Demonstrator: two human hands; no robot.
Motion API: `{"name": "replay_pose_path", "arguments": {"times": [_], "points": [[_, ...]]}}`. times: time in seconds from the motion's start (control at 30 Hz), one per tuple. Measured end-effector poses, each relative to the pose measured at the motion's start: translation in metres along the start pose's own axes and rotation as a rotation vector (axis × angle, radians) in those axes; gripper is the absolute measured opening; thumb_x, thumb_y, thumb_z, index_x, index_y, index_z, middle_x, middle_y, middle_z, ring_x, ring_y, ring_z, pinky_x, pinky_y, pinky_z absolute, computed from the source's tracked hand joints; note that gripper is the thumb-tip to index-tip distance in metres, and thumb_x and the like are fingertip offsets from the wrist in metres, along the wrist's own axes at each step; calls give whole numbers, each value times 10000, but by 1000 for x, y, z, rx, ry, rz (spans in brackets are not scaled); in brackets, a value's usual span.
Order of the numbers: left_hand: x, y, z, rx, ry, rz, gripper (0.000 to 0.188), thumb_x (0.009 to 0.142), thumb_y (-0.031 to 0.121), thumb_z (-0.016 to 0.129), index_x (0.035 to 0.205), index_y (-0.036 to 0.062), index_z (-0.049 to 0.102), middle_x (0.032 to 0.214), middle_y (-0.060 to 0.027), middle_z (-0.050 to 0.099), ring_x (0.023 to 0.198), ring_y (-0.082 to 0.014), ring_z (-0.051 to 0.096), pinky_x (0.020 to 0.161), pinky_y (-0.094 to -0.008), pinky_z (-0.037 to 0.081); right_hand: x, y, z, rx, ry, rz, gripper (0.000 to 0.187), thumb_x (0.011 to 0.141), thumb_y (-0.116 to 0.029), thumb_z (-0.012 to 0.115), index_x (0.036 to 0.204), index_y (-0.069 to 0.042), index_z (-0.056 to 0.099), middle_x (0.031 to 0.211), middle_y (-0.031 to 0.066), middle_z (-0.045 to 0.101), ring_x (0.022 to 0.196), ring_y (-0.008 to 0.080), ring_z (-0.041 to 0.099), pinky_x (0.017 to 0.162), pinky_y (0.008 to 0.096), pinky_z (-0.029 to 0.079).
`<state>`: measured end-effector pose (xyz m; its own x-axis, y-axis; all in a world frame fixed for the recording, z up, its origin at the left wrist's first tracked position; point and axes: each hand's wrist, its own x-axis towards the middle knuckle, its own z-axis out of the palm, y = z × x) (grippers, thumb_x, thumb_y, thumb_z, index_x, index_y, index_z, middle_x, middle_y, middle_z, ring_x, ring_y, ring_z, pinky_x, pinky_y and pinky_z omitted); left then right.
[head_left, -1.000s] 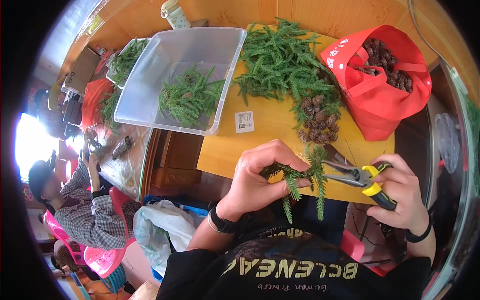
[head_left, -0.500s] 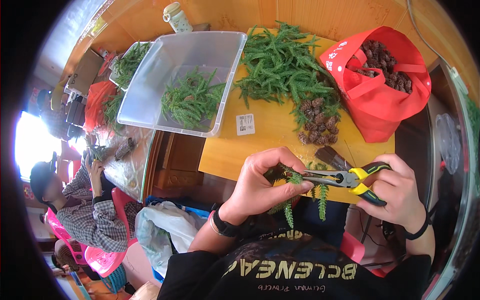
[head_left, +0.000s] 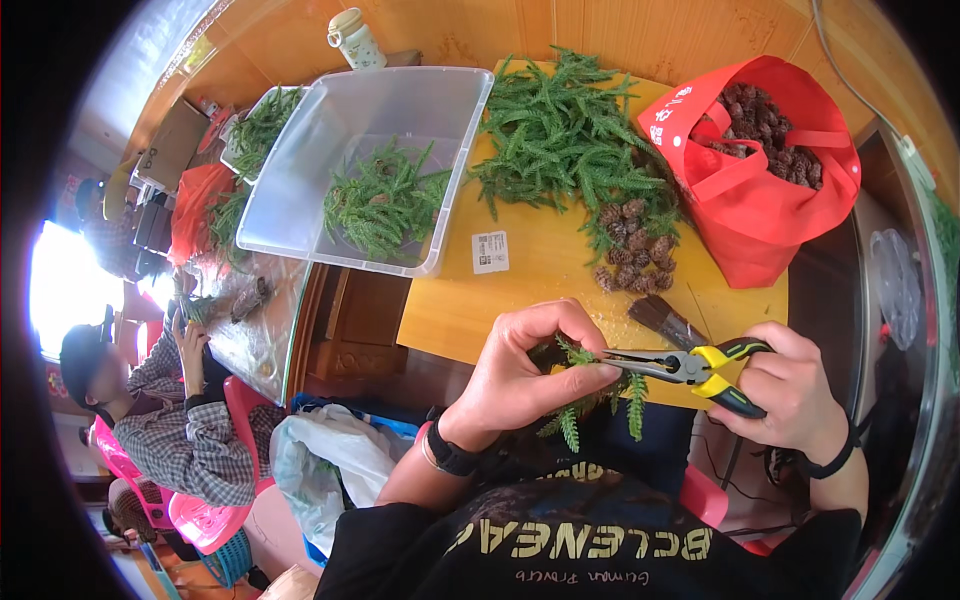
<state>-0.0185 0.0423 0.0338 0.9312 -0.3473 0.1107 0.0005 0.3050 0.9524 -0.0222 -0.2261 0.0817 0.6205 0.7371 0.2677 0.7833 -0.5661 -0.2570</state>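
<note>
My left hand (head_left: 535,365) pinches a small green artificial pine sprig (head_left: 636,405) between thumb and fingertips, its needled tips hanging below. My right hand (head_left: 795,395) is wrapped round yellow-and-black long-nose pliers (head_left: 690,367). The plier jaws reach left to my left fingertips, at the top of the sprig; what lies between them is too small to tell. Just beyond the pliers is a bundle of thin dark strands (head_left: 665,320) on the yellow table (head_left: 450,310). A cluster of brown pine cones (head_left: 638,250) lies farther back.
Loose green sprigs (head_left: 565,130) are heaped at the back. A red bag (head_left: 745,245) of pine cones stands right, a clear plastic bin (head_left: 285,190) with greenery left. A white label (head_left: 490,252) lies on the table. Another person (head_left: 190,440) sits at the far left.
The pliers and my right hand have shifted slightly left and down. The sprig has turned a little in my left fingers. My left hand has barely moved.
</note>
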Motion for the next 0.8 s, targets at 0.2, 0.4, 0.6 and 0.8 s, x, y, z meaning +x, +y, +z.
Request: {"name": "replay_pose_path", "arguments": {"times": [0.2,0.4,0.6,0.8], "points": [[2,-1,-1,58,-34,28,131,700,-30,683,751,22,574,762,-63,608,719,-140,549,665,-252,421,1,1,-5,5,-33,5,303,553,-230,775,584,-64,524,611,45,522,717,277,553,563,339,473],[3,1,0,6,-65,-3,157,716,24,718,761,26,567,752,-61,597,723,-148,537,677,-262,418,6,6,-5,118,-6,12,286,580,-227,767,602,-58,538,653,47,540,769,284,567,596,352,478],[3,-5,-4,-175,-177,-71,154,733,36,715,752,30,562,731,-65,584,708,-162,529,667,-285,413,7,11,-6,125,-34,-45,275,590,-230,765,614,-65,547,687,38,557,803,281,577,614,340,486],[3,-7,-6,-240,-203,-73,151,728,22,715,731,24,565,725,-72,589,703,-173,534,665,-292,418,7,10,-4,113,-24,-64,280,588,-233,771,605,-75,540,647,35,529,772,272,581,590,324,486]]}}
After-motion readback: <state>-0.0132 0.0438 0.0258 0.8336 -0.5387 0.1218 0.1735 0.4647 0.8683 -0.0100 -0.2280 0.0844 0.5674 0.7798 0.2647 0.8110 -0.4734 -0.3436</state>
